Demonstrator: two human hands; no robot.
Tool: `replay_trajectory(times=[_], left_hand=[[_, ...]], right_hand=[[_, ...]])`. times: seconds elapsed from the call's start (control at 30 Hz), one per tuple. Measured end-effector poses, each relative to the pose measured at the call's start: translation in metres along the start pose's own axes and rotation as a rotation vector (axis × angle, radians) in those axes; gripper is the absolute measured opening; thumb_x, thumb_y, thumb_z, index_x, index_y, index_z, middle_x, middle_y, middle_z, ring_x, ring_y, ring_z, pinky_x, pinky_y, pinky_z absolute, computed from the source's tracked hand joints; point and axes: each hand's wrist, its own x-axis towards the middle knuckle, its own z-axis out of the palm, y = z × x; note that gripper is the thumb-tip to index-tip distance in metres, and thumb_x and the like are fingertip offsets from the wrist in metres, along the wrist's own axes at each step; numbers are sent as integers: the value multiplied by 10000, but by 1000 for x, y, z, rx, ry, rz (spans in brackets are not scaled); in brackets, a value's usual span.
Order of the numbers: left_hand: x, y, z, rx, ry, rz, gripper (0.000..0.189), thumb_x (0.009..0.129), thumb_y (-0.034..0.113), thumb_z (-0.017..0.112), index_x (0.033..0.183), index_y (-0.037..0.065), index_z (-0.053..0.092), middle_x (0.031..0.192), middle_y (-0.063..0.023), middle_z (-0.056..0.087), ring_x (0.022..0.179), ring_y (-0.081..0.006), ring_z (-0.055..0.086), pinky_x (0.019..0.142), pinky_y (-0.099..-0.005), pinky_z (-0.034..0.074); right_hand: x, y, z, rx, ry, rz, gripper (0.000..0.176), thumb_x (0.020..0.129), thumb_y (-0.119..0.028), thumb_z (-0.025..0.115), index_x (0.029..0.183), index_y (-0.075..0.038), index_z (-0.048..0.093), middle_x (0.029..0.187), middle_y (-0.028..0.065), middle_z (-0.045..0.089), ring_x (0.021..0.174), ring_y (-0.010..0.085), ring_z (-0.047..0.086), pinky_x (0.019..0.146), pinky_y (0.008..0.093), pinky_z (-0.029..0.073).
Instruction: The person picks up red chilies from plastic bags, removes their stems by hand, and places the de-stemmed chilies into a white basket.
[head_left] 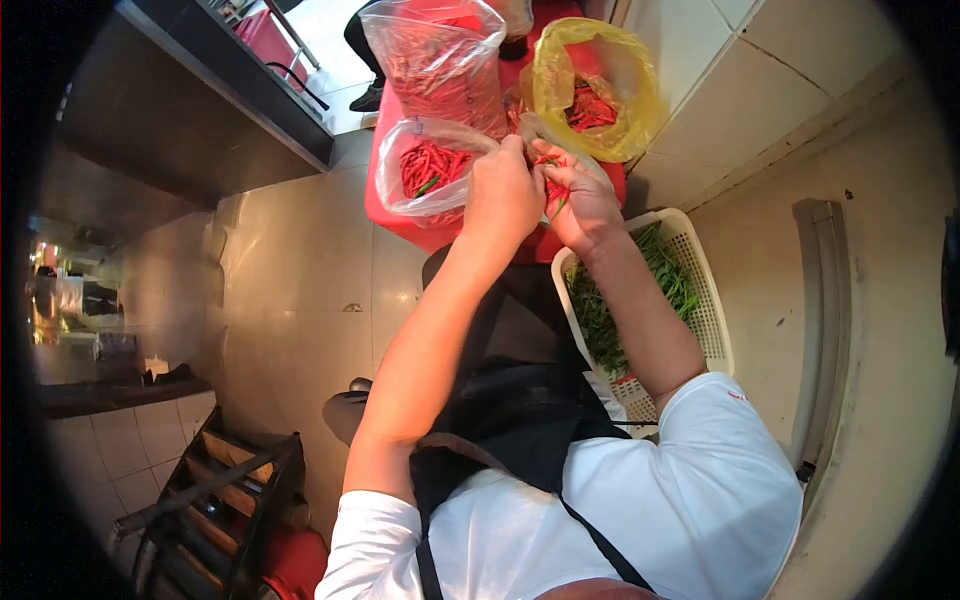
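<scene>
Red surface (425, 236) — chilies (556, 192) in right hand (590, 208), left hand (506, 190) close.

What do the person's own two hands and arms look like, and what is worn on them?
The left hand and right hand wear no gloves, and both forearms are bare. The left sleeve and right sleeve are short and white; the right one has a small red marking, too small to read. I see no watch or cables.
</scene>
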Motion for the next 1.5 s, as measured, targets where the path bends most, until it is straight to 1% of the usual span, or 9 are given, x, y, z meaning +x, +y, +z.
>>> replay_trajectory(times=[0.13, 0.2, 0.3, 0.37, 0.57, 0.9, 1.2, 1.4, 1.5], left_hand=[[7, -6, 11, -165, -20, -69, 202, 766, 124, 730, 852, -11, 607, 730, -190, 667, 687, -343, 675, 645, -413, 518], [11, -12, 14, -244, -66, -199, 211, 769, 134, 757, 871, -2, 632, 724, -121, 678, 667, -206, 660, 645, -342, 507], [16, -19, 23, -296, -85, -256, 215, 769, 117, 761, 917, -3, 661, 729, -72, 676, 681, -133, 622, 663, -295, 493], [17, -21, 28, -295, -96, -225, 209, 776, 107, 755, 936, -4, 681, 733, -69, 679, 677, -131, 620, 661, -294, 493], [14, -11, 25, -370, -121, -110, 214, 812, 78, 721, 1010, -1, 711, 741, -57, 678, 674, -115, 611, 652, -279, 486], [16, -24, 33, -629, -182, -223, 135, 926, 104, 625, 971, -22, 643, 761, 5, 613, 635, -51, 502, 561, -226, 409], [19, -28, 33, -1502, -526, -802, 158, 914, 148, 658, 879, -4, 639, 780, -26, 640, 628, -98, 545, 551, -281, 466], [14, -28, 69, -199, -173, -126, 240, 822, 213, 744, 794, -14, 672, 723, -154, 688, 654, -287, 665, 626, -394, 503], [6, -20, 64, -192, -124, -111, 197, 780, 175, 757, 805, -6, 682, 761, -190, 679, 725, -333, 678, 669, -412, 512]], right_hand=[[-5, -20, -6, -147, 61, 76, 191, 944, -8, 494, 1131, -14, 536, 1082, 110, 615, 982, 208, 626, 857, 366, 536], [-8, -33, -1, -248, 169, 67, 145, 965, -41, 491, 1101, -20, 538, 1072, 110, 618, 946, 217, 644, 812, 385, 558], [-3, -48, -23, -391, 160, 38, 130, 995, -115, 494, 1097, -46, 536, 945, 68, 618, 737, 151, 596, 637, 324, 521], [-1, -53, -33, -457, 168, -19, 143, 989, -168, 539, 1075, -57, 568, 809, 14, 578, 634, 81, 481, 557, 268, 430], [4, -45, -33, -1254, 112, -370, 199, 938, -197, 627, 884, -7, 649, 697, -8, 568, 652, 50, 480, 574, 253, 420], [0, -44, -24, -1192, -31, -371, 171, 969, -191, 586, 907, -38, 632, 730, -77, 524, 626, 10, 410, 546, 197, 349], [-15, -76, -29, -1104, -109, -97, 186, 977, -183, 578, 944, -10, 637, 778, -52, 563, 713, 34, 482, 638, 210, 419], [-17, -73, -25, -1039, 12, -184, 170, 968, -174, 604, 941, -12, 644, 775, -58, 564, 696, 28, 477, 618, 208, 418], [-13, -67, -11, -1049, 35, -270, 173, 949, -175, 625, 947, -4, 651, 772, -41, 580, 694, 39, 491, 619, 224, 432]])
